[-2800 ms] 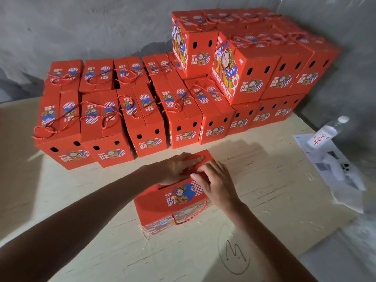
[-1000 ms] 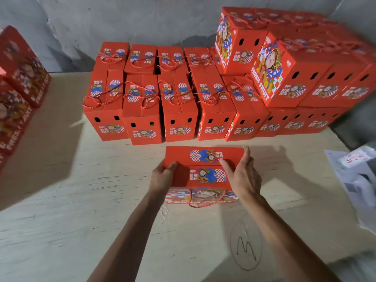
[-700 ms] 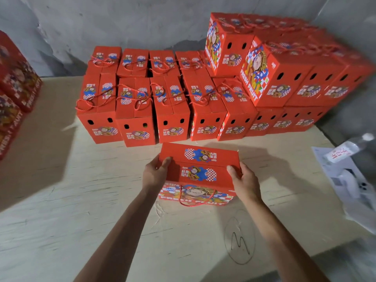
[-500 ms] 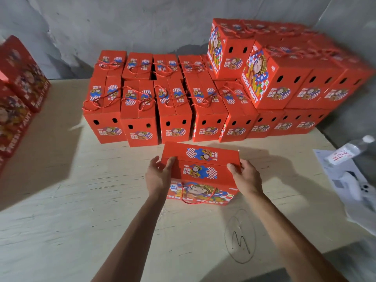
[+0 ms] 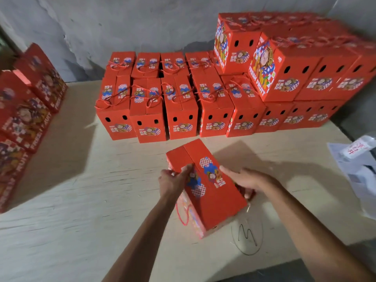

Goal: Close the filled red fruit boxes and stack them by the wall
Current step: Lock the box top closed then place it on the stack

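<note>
A closed red fruit box point(image 5: 220, 200) lies on the plywood table point(image 5: 81, 200), its long side pointing away from me and angled to the left. Its red rope handle point(image 5: 182, 215) hangs down the left face. My left hand point(image 5: 173, 182) grips the box's upper left edge, fingers curled over the top. My right hand point(image 5: 250, 180) lies against the box's right side with its fingers stretched out. Behind it, rows of closed red boxes point(image 5: 183, 110) stand against the grey wall point(image 5: 142, 23), with a second layer point(image 5: 280, 74) stacked on the right.
More red boxes point(image 5: 22, 119) are piled along the table's left edge. A plastic bottle point(image 5: 358, 147) and white papers point(image 5: 356, 171) lie at the right edge. A pen scribble point(image 5: 247, 236) marks the table near me.
The box has been turned from lying crosswise to pointing away from me. My hands shifted from its two ends to its left top edge and right side.
</note>
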Motion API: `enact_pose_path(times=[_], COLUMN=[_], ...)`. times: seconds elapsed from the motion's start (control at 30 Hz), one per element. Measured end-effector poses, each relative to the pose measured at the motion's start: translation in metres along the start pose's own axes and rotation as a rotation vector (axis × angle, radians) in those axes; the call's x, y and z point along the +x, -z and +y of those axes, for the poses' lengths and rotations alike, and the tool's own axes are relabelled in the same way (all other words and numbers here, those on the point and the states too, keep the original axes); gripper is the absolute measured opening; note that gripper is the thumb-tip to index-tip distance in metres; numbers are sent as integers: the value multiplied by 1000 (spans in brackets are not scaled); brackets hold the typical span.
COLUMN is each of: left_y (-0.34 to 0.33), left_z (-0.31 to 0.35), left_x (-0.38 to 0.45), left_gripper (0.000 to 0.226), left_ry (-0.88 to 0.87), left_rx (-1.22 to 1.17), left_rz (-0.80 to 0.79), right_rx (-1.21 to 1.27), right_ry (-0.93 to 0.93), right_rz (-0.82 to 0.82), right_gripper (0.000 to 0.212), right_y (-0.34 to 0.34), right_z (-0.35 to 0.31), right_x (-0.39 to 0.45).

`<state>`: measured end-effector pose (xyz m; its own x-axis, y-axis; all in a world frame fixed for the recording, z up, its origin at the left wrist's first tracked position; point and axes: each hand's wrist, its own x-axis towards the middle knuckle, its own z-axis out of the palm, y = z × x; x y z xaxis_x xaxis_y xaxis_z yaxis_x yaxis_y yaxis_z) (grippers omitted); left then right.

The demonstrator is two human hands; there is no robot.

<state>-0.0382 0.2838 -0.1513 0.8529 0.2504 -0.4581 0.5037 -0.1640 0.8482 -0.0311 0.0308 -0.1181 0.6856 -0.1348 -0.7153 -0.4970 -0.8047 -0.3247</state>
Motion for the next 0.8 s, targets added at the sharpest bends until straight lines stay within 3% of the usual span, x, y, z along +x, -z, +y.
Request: enact_pose_path(times=[0.07,0.1,0.23,0.33,0.4,0.43,0.5,0.6,0.67,0.73,0.8], left_y=[9,12,34,54,58,56,46,36,43,58,71], left_z=[14,21,54,94,127,142,162,171,171,175,178], left_x=[6,7,2,-17,-37,-46,-61,-71,-70,-64,-55], left_gripper=[82,77,49,41,39,37,34,29,29,27,19], left_ry=[60,78,83,38,-202,-345,-601,-809,-829,-830,-808], left_rx=[126,167,398,44,-61,11,296,675,615,438,273], left_rz=[-38,-63,-126,-313,-355,-323,-204,129,268,288,234], right_rx=[347,454,829,863,895,936,1030,777,686,698,740], right_ry=[-35,-33,-61,-39,57,139,356,524,472,407,389], right_rz=[-122,-78,5,21,87,81,-84,-343,-405,-300,-163], right_gripper=[103,95,37,17,23,29,47,72,56,36,34], right_y=[-30,-41,-55,-35,-13,0,18,28,33,38,51], right_z=[8,9,-12,-34,-52,-65,-98,-139,-146,-151,-162], right_x=[-5,-1,8,2,-10,-19,-42,-73,-79,-77,-79])
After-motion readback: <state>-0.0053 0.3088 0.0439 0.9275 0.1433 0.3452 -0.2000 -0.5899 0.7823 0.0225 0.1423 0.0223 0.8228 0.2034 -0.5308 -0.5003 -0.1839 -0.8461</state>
